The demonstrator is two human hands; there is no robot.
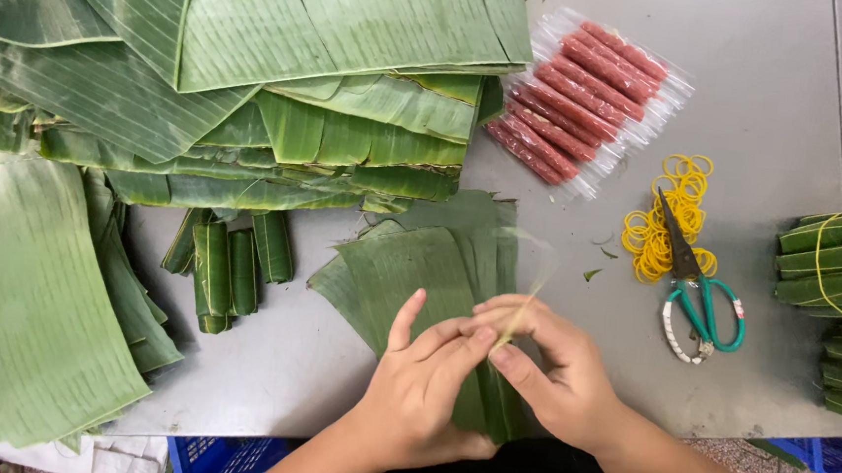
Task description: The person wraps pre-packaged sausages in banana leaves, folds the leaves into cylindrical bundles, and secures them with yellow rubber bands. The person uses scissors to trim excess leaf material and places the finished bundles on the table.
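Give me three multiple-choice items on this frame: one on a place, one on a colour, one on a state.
1. Where do the scissors lie?
A. On the leaf stack
B. Beside the yellow rubber bands
C. In the blue crate

2. What colour are the scissor handles?
A. Green
B. Red
C. Black

3. What are the hands doing?
A. Resting flat on the table
B. Holding the scissors
C. Pinching a thin strip over a folded leaf bundle

Key: 1 B, the blade lies across the pile of bands on the grey table. 2 A, both loops are green. 3 C, the left hand and right hand meet at the pale strip, fingers closed on it.
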